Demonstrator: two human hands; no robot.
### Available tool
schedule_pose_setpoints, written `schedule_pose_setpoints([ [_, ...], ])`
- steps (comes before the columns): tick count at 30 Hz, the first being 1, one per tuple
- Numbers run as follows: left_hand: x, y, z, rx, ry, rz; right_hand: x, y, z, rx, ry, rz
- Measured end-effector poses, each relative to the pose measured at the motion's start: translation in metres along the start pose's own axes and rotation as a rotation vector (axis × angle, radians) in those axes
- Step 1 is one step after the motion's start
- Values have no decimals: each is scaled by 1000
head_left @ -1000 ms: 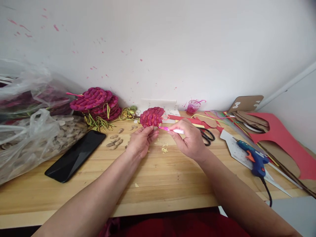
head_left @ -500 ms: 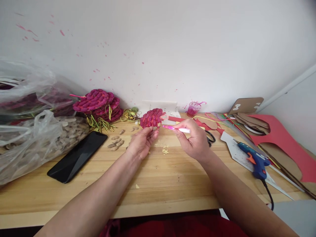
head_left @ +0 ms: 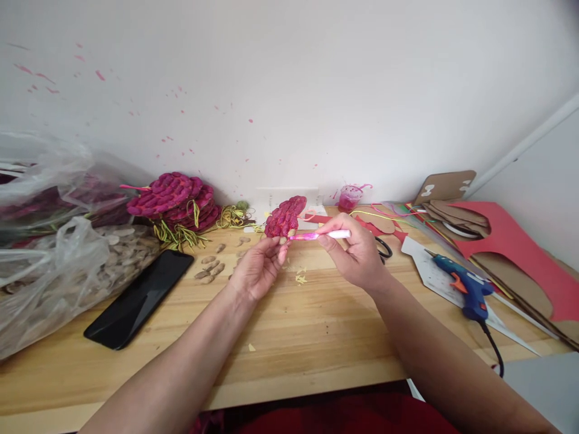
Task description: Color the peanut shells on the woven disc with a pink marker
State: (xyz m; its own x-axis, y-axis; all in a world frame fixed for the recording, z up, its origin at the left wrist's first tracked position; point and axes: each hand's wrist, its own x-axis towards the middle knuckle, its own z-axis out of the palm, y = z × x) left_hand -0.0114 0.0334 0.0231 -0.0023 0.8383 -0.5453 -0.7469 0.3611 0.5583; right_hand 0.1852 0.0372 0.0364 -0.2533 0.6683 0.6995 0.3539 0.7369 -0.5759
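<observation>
Beyond the left hand [head_left: 257, 268] tilts its pinched magenta piece [head_left: 284, 217]; right hand [head_left: 356, 256] grips brush [head_left: 338, 234].

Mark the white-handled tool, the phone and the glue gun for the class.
White-handled tool [head_left: 307, 236]: head view, pink-stained front part.
Phone [head_left: 139, 299]: head view, middle of screen.
Glue gun [head_left: 468, 289]: head view, blue body.

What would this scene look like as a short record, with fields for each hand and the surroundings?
Left hand: holds bumpy magenta piece by its near edge
Right hand: grips slim pink-and-white tool, tip at that edge
Left side: black phone beside plastic bag
Right side: blue glue gun
Back: cup of pink liquid near the wall
</observation>
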Motion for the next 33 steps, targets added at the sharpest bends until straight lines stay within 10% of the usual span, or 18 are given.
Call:
schedule_pose_setpoints([
  [33, -5, 2, 2, 14, -8, -24, 1, 4, -4, 42, 22, -39],
])
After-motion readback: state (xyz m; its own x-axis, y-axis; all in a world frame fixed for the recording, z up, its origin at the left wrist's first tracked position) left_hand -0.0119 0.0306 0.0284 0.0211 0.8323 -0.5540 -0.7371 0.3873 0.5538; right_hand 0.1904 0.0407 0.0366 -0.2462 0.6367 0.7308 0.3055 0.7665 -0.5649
